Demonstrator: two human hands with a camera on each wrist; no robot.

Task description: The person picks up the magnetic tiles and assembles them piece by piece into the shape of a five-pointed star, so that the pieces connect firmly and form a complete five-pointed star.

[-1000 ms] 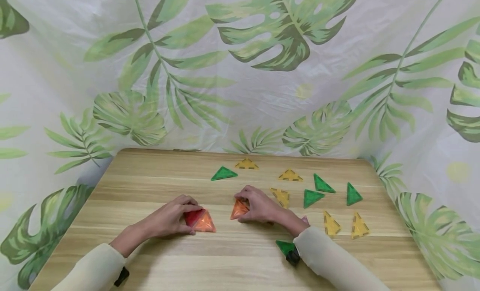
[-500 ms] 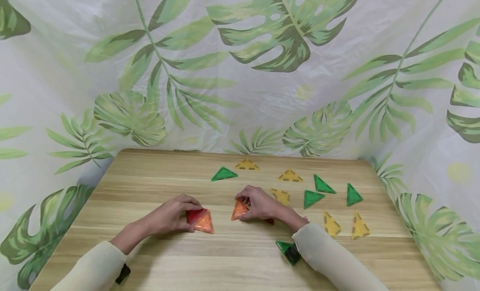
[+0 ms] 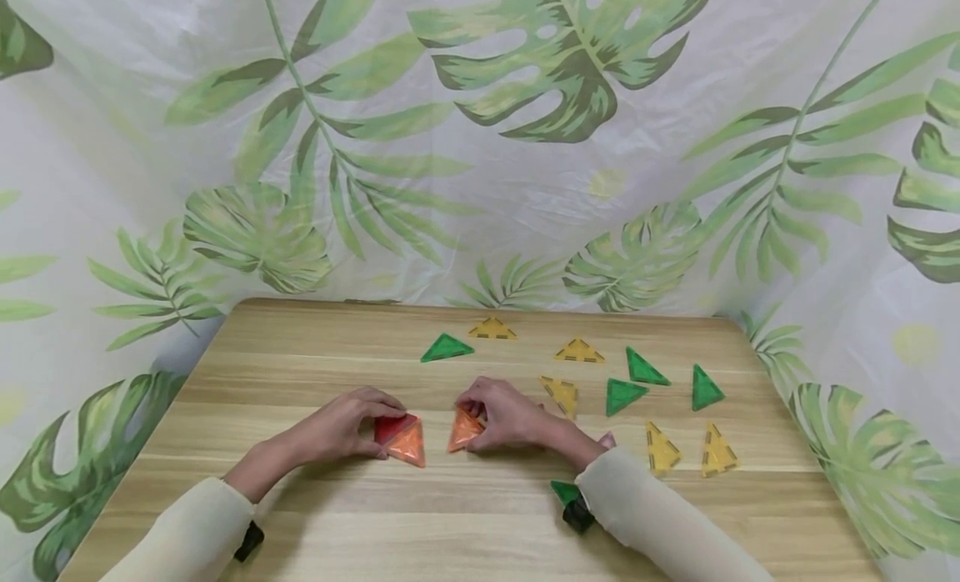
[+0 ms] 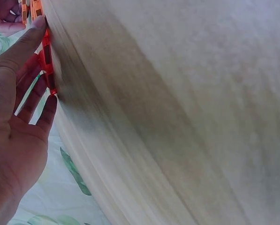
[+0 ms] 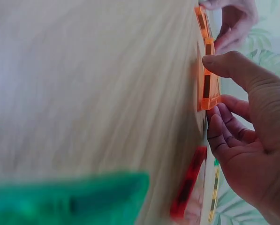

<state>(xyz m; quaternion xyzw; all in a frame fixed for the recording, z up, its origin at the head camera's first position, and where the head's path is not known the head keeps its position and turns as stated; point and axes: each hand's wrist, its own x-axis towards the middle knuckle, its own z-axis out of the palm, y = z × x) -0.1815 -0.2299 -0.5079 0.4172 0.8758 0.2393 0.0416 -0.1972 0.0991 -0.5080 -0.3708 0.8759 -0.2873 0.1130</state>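
Note:
My left hand pinches a translucent red triangular magnetic tile by its edges, thumb at the near side. Against that red tile lies an orange triangular tile, edge to edge with it. Opposite, my right hand holds a second orange triangular tile between thumb and fingers. A small gap of wood separates the two orange tiles in the head view. In the right wrist view, the thumb presses the rim of the held orange tile, which is slightly lifted from the table.
Several yellow triangular tiles and green ones are spread over the back and right of the table. Beneath my right wrist lies another green tile, partly covered. A red tile sits behind the right hand.
My right hand has moved slightly left and toward me with its orange tile, narrowing the gap. The left hand's joined red and orange tiles have turned slightly.

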